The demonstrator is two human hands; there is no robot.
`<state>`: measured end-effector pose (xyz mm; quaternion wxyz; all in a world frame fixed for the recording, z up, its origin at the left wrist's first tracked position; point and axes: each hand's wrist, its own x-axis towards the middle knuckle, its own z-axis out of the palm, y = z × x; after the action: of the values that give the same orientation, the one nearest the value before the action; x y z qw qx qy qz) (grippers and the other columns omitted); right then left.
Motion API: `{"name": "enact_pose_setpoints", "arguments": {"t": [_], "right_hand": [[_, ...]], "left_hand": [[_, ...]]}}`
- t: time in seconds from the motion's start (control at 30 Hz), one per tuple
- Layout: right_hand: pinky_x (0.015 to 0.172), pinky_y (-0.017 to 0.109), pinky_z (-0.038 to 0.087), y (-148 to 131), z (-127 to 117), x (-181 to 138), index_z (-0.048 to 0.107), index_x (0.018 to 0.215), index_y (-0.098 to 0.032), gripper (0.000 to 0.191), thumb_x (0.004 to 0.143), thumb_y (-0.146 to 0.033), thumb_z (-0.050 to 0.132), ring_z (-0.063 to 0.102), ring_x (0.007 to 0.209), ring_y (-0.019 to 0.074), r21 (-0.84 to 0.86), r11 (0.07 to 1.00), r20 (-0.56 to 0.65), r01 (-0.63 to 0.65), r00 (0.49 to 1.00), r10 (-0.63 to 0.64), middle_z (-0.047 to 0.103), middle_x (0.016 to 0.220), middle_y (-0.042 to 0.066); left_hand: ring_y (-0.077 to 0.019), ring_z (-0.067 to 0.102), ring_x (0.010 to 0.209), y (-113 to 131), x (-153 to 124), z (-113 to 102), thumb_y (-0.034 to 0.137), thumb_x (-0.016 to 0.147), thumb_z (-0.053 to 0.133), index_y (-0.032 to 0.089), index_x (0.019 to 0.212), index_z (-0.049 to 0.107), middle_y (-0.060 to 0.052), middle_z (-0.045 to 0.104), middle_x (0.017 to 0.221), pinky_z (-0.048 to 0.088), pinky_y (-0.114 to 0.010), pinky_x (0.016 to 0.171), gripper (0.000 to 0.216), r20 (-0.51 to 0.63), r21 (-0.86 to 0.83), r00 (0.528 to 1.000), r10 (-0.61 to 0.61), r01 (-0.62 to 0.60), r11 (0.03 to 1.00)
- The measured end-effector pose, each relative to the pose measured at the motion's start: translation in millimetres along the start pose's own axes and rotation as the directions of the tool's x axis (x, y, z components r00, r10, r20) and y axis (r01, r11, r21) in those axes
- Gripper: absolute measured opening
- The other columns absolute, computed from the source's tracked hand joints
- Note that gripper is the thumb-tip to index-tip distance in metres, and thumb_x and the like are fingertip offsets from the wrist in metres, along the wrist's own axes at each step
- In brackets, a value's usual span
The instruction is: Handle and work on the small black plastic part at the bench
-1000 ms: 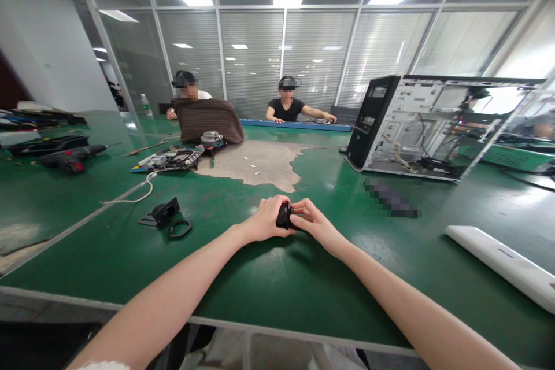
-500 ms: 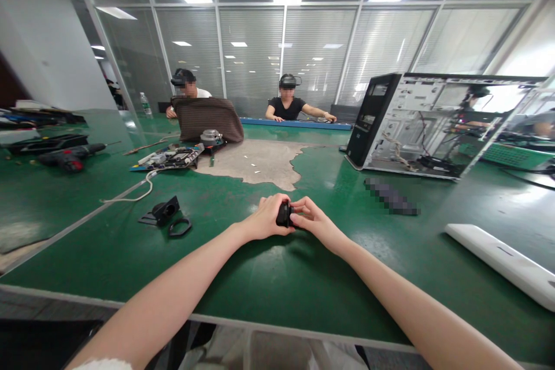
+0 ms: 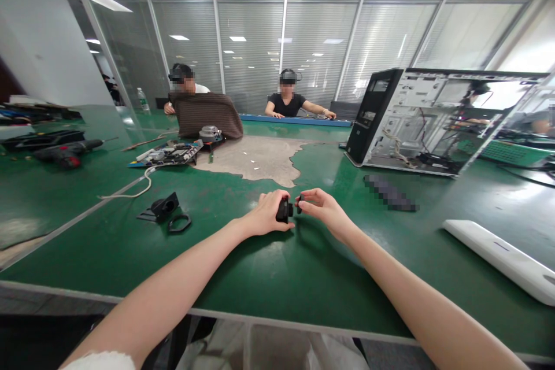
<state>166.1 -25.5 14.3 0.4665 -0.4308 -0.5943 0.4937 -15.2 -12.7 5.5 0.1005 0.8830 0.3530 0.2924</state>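
My left hand (image 3: pixel 269 213) is closed around a small black device with a round, lens-like front (image 3: pixel 284 210), turned to the right. Just right of it, my right hand (image 3: pixel 319 206) pinches a small round black cap (image 3: pixel 299 203) between thumb and fingers. A narrow gap separates the cap from the device. To the left on the green table (image 3: pixel 243 277) lie a black bracket with a round socket (image 3: pixel 162 207) and a black ring-shaped part (image 3: pixel 179 224).
An open computer case (image 3: pixel 403 121) stands at the right, near a white slab-like device (image 3: pixel 498 257). A circuit board (image 3: pixel 169 154), a cordless drill (image 3: pixel 69 153) and a brown mesh panel (image 3: pixel 208 115) are further left. Two people sit across the table.
My right hand has drawn away to the right with the black cap, opening a gap from the device. My left hand keeps its hold. The view has shifted slightly.
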Motion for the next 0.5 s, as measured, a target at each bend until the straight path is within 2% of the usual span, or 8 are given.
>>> {"name": "enact_pose_setpoints", "arguments": {"t": [0.1, 0.17, 0.33, 0.5], "right_hand": [[0.075, 0.033, 0.046, 3, 7, 1, 0.052, 0.084, -0.017, 0.033, 0.059, -0.03, 0.068, 0.058, 0.077, 0.0139, 0.057, 0.998, 0.093, -0.006, 0.996, 0.0, 0.06, 0.088, 0.003], [0.071, 0.032, 0.047, 6, 13, 1, 0.051, 0.08, -0.018, 0.032, 0.057, -0.03, 0.069, 0.058, 0.072, 0.0128, 0.099, 0.995, 0.085, -0.005, 0.996, -0.004, 0.059, 0.086, 0.002], [0.068, 0.031, 0.048, 10, 18, 1, 0.049, 0.082, -0.019, 0.031, 0.061, -0.031, 0.067, 0.057, 0.065, 0.0106, 0.132, 0.981, 0.157, -0.14, 0.98, 0.119, 0.056, 0.079, 0.0], [0.07, 0.03, 0.047, 10, 18, -2, 0.049, 0.082, -0.018, 0.027, 0.063, -0.03, 0.065, 0.056, 0.073, 0.0118, 0.004, 1.0, 0.12, 0.026, 0.992, -0.026, 0.056, 0.085, 0.001]], "left_hand": [[-0.0219, 0.046, 0.093, 0, 0, 0, 0.041, 0.061, 0.063, 0.02, 0.105, 0.034, -0.005, 0.048, 0.101, 0.031, -0.035, 0.08, 0.056, 0.0, 0.007, 1.0, 0.004, -0.004, 1.0], [-0.0224, 0.046, 0.094, -1, -1, 1, 0.041, 0.061, 0.063, 0.02, 0.107, 0.034, -0.005, 0.048, 0.102, 0.031, -0.035, 0.08, 0.058, -0.006, 0.018, 1.0, 0.004, -0.004, 1.0], [-0.0224, 0.045, 0.092, 0, -3, 3, 0.04, 0.062, 0.062, 0.021, 0.107, 0.035, -0.006, 0.048, 0.1, 0.03, -0.036, 0.08, 0.056, -0.015, 0.04, 1.0, -0.007, 0.007, 0.999], [-0.0226, 0.045, 0.092, 2, -3, 2, 0.042, 0.062, 0.061, 0.021, 0.107, 0.035, -0.006, 0.048, 0.1, 0.031, -0.036, 0.079, 0.057, -0.015, 0.043, 1.0, -0.012, 0.013, 0.999]]}}
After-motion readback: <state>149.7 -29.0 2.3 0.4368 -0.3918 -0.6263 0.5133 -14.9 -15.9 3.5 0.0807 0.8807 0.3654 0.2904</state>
